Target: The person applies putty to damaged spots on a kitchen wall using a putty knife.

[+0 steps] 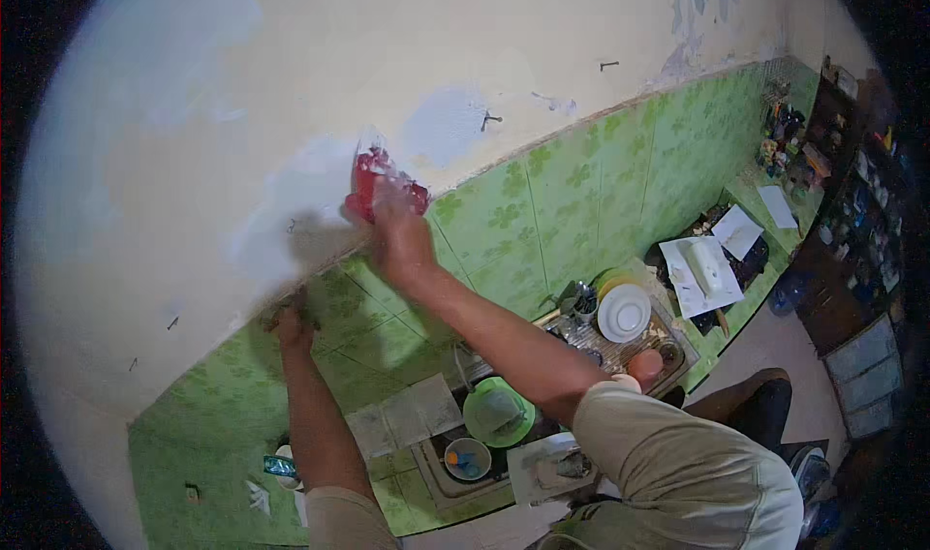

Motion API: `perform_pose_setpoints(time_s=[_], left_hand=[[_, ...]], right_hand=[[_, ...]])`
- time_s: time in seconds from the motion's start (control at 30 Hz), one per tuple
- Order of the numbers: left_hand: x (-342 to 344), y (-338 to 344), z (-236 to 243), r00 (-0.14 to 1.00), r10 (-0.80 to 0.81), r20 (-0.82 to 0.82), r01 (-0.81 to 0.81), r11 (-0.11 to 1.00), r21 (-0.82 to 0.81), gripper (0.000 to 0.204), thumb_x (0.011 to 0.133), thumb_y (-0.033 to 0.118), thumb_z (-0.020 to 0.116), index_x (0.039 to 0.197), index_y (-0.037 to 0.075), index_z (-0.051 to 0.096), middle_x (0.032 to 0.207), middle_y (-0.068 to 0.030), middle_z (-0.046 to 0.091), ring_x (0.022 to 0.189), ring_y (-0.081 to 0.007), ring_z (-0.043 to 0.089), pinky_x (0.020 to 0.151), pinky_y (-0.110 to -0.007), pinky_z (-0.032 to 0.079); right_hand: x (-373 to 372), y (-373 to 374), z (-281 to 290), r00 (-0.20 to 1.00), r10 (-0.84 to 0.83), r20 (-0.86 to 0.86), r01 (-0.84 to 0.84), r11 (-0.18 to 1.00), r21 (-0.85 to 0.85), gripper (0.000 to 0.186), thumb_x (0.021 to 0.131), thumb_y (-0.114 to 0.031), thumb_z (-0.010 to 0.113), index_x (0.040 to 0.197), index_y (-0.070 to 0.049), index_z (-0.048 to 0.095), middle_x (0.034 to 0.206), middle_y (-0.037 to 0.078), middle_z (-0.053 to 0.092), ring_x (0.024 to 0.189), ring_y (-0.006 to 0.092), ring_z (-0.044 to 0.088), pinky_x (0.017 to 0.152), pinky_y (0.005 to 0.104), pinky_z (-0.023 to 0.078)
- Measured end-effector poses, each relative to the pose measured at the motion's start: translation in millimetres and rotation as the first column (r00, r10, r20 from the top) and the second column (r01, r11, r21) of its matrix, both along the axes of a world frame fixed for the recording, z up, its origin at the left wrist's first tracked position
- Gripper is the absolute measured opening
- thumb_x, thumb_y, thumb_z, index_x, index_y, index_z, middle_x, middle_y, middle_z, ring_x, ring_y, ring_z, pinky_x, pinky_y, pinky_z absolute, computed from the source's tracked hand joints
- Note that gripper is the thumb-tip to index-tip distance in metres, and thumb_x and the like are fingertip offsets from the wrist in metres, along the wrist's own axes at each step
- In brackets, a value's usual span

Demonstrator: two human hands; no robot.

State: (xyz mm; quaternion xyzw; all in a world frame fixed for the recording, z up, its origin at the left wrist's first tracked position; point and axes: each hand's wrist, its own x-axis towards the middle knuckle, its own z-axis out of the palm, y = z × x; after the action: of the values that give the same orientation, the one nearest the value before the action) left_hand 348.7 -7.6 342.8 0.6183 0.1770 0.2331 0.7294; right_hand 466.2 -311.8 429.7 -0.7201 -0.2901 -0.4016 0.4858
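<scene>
My right hand (402, 235) grips a red putty spreader (362, 177) smeared with white paste. The tool is pressed to the cream wall (320, 76) just above the tile border, beside pale bluish-white patches. Lower and to the left, my left hand (293, 327) rests against the top of the green patterned tiles (378, 342). Its fingers are partly in shadow but look spread, with nothing visible in them.
Nails, one of them a bent nail (491, 120), stick out of the wall. Below stand a sink (441, 487) with a green basin (499, 412), a white plate (624, 313) on a drainboard, and a counter holding white sheets (699, 277). Cluttered shelves (862, 211) are at the far right.
</scene>
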Motion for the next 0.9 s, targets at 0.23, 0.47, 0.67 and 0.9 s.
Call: perform_pose_setpoints(time_s=[0.23, 0.47, 0.67, 0.9], left_hand=[[-22.4, 13.6, 11.7, 0.968, 0.078, -0.239, 0.005, 0.945, 0.328, 0.049, 0.099, 0.022, 0.056, 0.143, 0.005, 0.043, 0.137, -0.0083, 0.054, 0.113, -0.0234, 0.057, 0.071, -0.043, 0.051], [-24.3, 56.5, -14.9, 0.971, 0.231, 0.058, -0.206, 0.938, -0.279, 0.04, 0.1, 0.022, 0.05, 0.136, 0.005, 0.049, 0.132, -0.0072, 0.054, 0.097, -0.0236, 0.059, 0.057, -0.043, 0.046], [0.5, -6.3, -1.9, 0.979, -0.001, -0.203, 0.001, 1.0, 0.001, 0.047, 0.099, 0.028, 0.054, 0.139, 0.004, 0.048, 0.143, -0.0087, 0.048, 0.121, -0.0263, 0.052, 0.086, -0.047, 0.048], [-59.1, 17.6, 32.8, 0.982, 0.127, -0.142, -0.12, 0.991, 0.056, 0.048, 0.1, 0.031, 0.055, 0.138, 0.004, 0.051, 0.14, -0.0073, 0.051, 0.12, -0.0262, 0.052, 0.09, -0.042, 0.045]], right_hand=[[46.5, -69.6, 50.2, 0.988, -0.043, -0.146, 0.091, 0.937, 0.336, 0.048, 0.09, -0.009, 0.055, 0.135, 0.004, 0.046, 0.132, 0.029, 0.053, 0.109, 0.0427, 0.061, 0.08, 0.0453, 0.055], [51.2, -7.9, 64.9, 0.974, -0.123, -0.188, 0.152, 0.977, 0.148, 0.063, 0.079, -0.001, 0.055, 0.137, 0.017, 0.037, 0.138, 0.038, 0.04, 0.128, 0.0526, 0.04, 0.103, 0.0514, 0.041], [31.8, 8.0, 17.3, 0.974, -0.228, -0.002, 0.228, 0.973, 0.042, 0.063, 0.076, 0.0, 0.06, 0.134, 0.015, 0.042, 0.124, 0.038, 0.053, 0.104, 0.0496, 0.06, 0.083, 0.0466, 0.054], [-12.8, -55.1, 70.3, 0.994, -0.097, -0.041, 0.104, 0.951, 0.293, 0.061, 0.082, -0.004, 0.063, 0.139, 0.005, 0.043, 0.135, 0.024, 0.053, 0.118, 0.0409, 0.056, 0.092, 0.0436, 0.052]])
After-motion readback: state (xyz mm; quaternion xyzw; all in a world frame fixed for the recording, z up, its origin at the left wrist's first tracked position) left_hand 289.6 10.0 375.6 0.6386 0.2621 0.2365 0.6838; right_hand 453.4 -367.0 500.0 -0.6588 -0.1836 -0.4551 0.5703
